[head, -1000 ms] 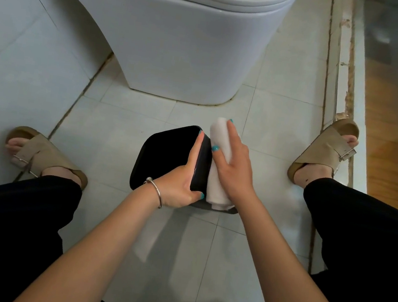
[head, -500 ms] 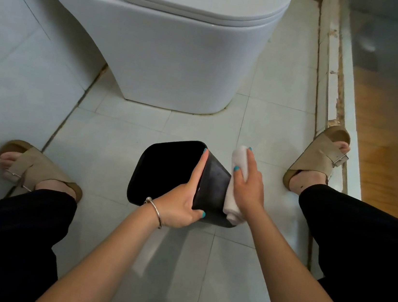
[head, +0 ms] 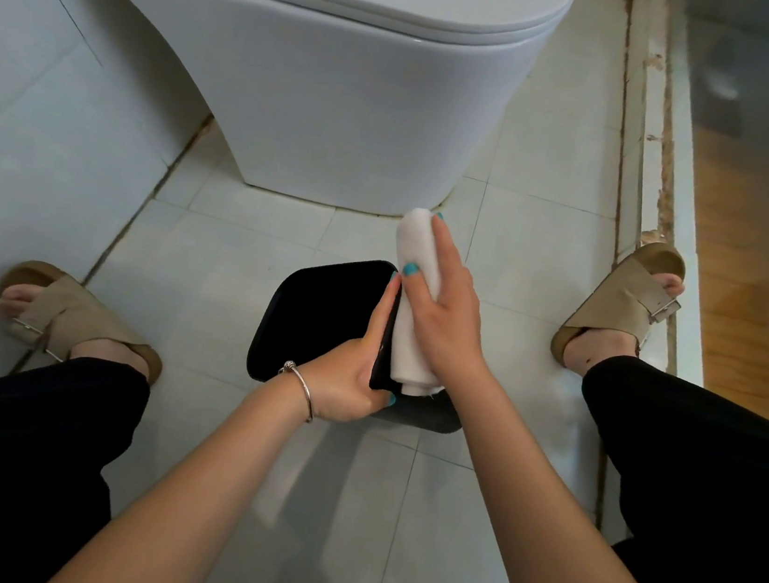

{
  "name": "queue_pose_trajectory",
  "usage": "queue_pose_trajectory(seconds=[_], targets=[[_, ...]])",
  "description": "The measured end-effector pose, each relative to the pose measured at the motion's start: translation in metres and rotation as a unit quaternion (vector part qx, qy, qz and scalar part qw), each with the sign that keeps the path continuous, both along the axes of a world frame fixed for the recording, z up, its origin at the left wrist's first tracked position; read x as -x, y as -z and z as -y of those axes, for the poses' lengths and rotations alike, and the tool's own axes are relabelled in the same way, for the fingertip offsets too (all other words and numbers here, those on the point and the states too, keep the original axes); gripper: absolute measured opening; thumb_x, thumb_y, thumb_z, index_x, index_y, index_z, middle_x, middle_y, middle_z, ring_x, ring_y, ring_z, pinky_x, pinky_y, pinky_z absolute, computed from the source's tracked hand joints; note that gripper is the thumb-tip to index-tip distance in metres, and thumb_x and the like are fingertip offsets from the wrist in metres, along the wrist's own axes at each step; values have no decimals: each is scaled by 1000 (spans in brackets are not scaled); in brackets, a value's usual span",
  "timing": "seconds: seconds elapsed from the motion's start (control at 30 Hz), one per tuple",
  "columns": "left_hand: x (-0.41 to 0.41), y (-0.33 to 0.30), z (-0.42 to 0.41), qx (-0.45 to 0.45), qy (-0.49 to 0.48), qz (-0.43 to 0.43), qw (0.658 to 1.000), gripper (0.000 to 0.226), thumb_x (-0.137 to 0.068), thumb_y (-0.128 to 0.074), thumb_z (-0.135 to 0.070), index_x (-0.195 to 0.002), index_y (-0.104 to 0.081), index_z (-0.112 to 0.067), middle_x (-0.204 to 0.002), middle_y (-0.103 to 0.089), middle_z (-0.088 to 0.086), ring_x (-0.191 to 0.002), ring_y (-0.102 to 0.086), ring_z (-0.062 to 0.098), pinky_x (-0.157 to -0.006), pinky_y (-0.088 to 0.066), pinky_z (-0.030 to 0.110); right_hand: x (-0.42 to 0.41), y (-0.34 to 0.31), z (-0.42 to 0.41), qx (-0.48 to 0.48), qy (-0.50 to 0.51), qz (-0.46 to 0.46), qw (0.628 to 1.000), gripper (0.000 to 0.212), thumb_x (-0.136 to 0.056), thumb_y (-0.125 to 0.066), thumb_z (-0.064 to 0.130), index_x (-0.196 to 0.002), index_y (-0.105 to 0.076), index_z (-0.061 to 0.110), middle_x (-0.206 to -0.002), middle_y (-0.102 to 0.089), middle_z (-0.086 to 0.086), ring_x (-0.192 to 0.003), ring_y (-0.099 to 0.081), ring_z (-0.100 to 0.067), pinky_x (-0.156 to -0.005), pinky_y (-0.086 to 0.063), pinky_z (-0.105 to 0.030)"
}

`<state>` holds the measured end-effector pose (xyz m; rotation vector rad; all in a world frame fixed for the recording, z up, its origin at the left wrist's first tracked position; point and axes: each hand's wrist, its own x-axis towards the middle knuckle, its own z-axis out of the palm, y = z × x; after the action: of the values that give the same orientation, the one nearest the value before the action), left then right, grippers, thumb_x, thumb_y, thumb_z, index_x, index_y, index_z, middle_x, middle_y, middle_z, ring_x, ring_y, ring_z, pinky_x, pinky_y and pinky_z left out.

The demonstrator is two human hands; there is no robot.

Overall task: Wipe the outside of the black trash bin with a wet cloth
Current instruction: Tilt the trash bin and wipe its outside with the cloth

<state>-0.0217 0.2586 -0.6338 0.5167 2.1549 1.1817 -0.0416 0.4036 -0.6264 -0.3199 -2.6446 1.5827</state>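
Toilet (head: 348, 105) ahead, black trash bin (head: 320, 322) tipped on the floor between my feet; my left hand (head: 351, 380) clamps its rim, fingers inside, thumb outside. My right hand (head: 442, 318) presses the folded white cloth (head: 411, 314) flat against the wall just right of those fingers. Best to keep firm, even pressure and stroke the full height

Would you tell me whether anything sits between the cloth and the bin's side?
Nothing visible does. The right hand presses the cloth straight onto the bin, while the left hand grips the rim beside it.
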Motion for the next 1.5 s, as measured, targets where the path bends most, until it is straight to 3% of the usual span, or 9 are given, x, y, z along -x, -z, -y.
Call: queue_pose_trajectory(seconds=[0.37, 0.5, 0.6, 0.7, 0.83, 0.93, 1.07, 1.3, 1.5], targets=[[5, 0, -12, 27, 24, -22, 999, 125, -81, -63, -6, -121, 42, -59, -84, -67, 14, -68, -66, 22, -70, -57, 37, -1, -8, 2, -26, 88, 40, 995, 58, -100, -41, 37, -149, -14, 52, -118, -45, -5, -89, -52, -21, -78, -39, -32], [3, 5, -14, 31, 25, -25, 999, 124, -82, -65, -10, -126, 42, -54, -92, -67, 9, -75, -67, 17, -74, -57, 34, -11, -13, 10, -33, 118, 43, 992, 59, -100, -41, 37, -148, -12, 54, -122, -44, -6, -89, -52, -23, -77, -36, -30], [4, 5, -18, 34, 27, -1, 999, 117, -84, -67, -16, -142, 34, -35, -105, -64, 2, -90, -64, 13, -80, -54, 28, -20, -18, 18, -29, 126, 42, 991, 58, -100, -40, 40, -148, -9, 56, -123, -43, -5, -91, -55, -24, -76, -38, -30], [4, 5, -21, 46, 41, 1, 998, 111, -82, -68, -16, -148, 22, -19, -103, -66, 9, -92, -65, 17, -84, -55, 37, -25, -20, 21, -48, 141, 40, 988, 58, -100, -38, 42, -147, -7, 57, -125, -42, -6, -95, -56, -28, -76, -42, -32], [5, 3, -27, -8, -1, 73, 997, 98, -89, -61, -17, -151, 14, -24, -119, -57, 6, -99, -61, 19, -90, -52, 34, -16, -19, 17, -73, 164, 52, 982, 58, -100, -38, 39, -148, -9, 54, -122, -43, -7, -93, -55, -29, -74, -40, -33], [5, 1, -26, 36, 15, 10, 999, 111, -84, -65, -9, -147, 24, -33, -132, -52, 6, -111, -58, 20, -98, -50, 35, -11, -16, 16, -86, 167, 58, 980, 58, -101, -39, 39, -149, -9, 52, -124, -42, -9, -91, -55, -28, -73, -39, -33], [1, 1, -20, 46, 16, -9, 999, 120, -83, -63, -6, -129, 39, -52, -115, -59, 6, -95, -64, 17, -86, -56, 39, -1, -14, 14, -96, 186, 71, 975, 56, -101, -38, 38, -148, -11, 51, -126, -42, -10, -94, -53, -29, -72, -38, -34], [0, 4, -24, 56, 11, -13, 998, 121, -84, -63, -6, -131, 42, -45, -96, -66, 7, -81, -67, 19, -80, -57, 39, -2, -15, 15, -178, 229, 44, 956, 61, -101, -42, 33, -151, -9, 46, -127, -40, -14, -98, -49, -30, -69, -35, -34], [5, 7, -28, 25, -6, 20, 999, 122, -83, -67, -12, -132, 37, -54, -122, -60, 13, -91, -66, 21, -87, -55, 47, -18, -11, 19, -184, 225, 40, 956, 61, -100, -43, 36, -151, -10, 46, -125, -41, -13, -99, -50, -30, -71, -37, -34]])
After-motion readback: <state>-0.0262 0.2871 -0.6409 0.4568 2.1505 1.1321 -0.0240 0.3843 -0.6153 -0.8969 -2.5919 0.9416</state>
